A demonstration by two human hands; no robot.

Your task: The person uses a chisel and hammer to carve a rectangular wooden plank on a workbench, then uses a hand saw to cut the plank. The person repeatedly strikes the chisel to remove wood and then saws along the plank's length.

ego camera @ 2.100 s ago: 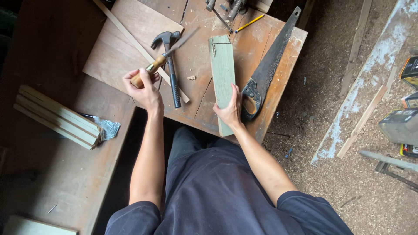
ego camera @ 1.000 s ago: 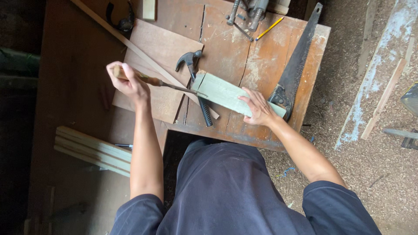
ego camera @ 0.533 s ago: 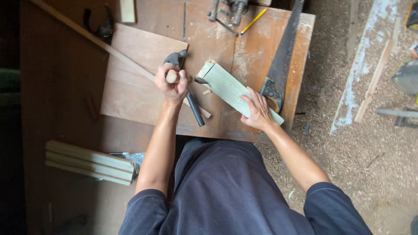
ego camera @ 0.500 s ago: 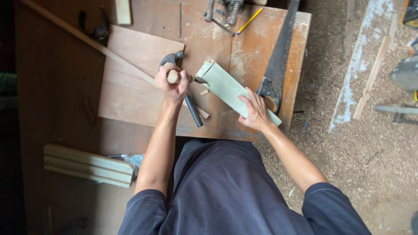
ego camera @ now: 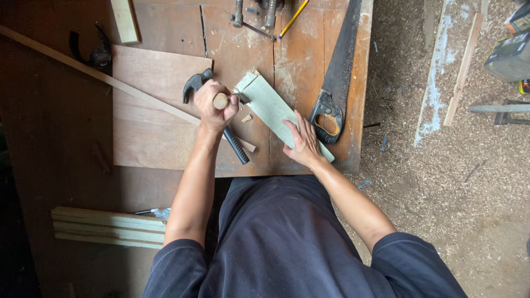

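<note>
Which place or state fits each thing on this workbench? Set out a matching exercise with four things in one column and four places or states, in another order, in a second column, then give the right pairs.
Things:
1. claw hammer
2. handsaw
3. pale green board
4. yellow pencil

Places or states:
A. pressed flat under the right hand
B. at the far edge of the bench, beside the metal tools
C. lying partly under the left hand
D. along the bench's right edge, handle nearest the person

Pairs: 1-C, 2-D, 3-A, 4-B
</note>
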